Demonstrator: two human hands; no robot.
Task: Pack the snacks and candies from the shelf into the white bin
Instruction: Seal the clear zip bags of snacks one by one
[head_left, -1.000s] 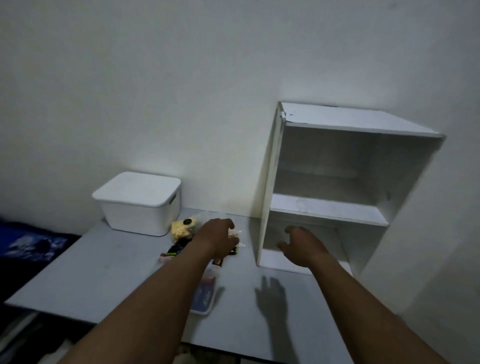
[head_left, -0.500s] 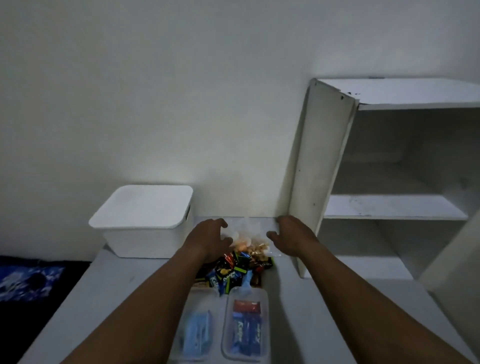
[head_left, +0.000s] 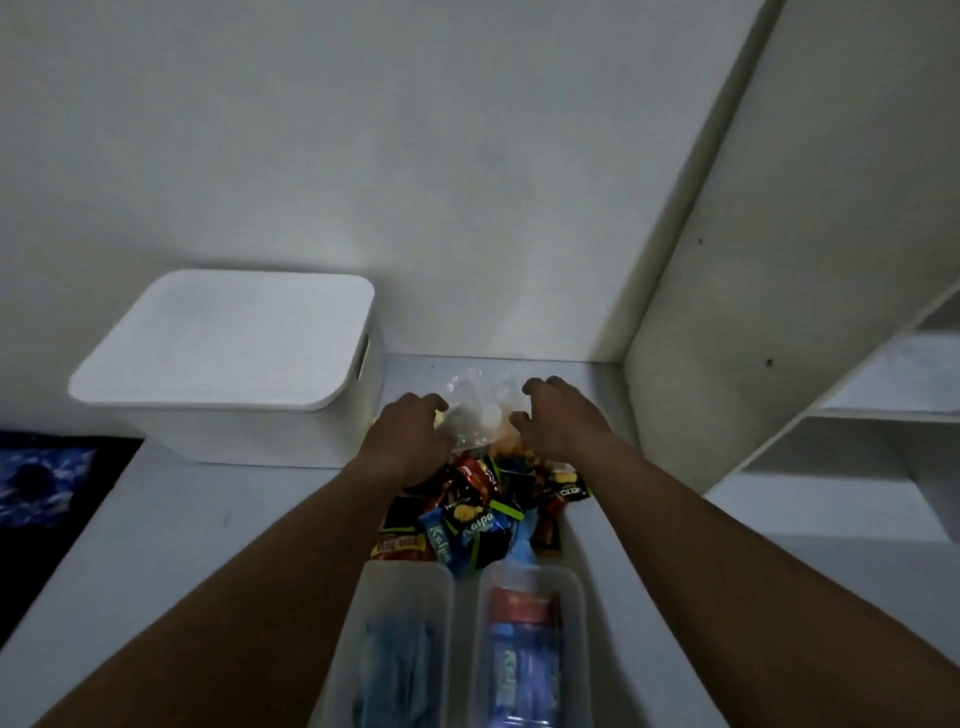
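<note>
Nearest, between the two forearms: two clear plastic trays side by side on the grey table (head_left: 156, 545). The left tray (head_left: 340, 670) holds blue packets, blurred. The right tray (head_left: 579, 639) holds red and blue wrapped bars.

Just past the trays, under both wrists: loose pile of snack packets (head_left: 478, 512) lying on the table in black, blue, green, red and yellow wrappers. Its near edge touches the trays' far ends.

Left hand (head_left: 410, 436): palm down, fingers curled onto the left side of a clear plastic bag (head_left: 475, 410). Right hand (head_left: 561, 421): palm down, fingers and thumb curled round the bag's right side. The bag sits between the hands at the far end of the pile, with orange and yellow pieces showing at its bottom. Its other contents cannot be made out.

Left of the left hand, just beside it: white bin (head_left: 228, 358) on the table, lid on, handle slot facing the hand.

Right of the right hand, close by: white shelf unit (head_left: 753, 312), side panel towards the hand, compartments open further right.

Far left, off the table edge: dark blue patterned item (head_left: 36, 478). Beyond the fingertips: plain white wall (head_left: 415, 156).
</note>
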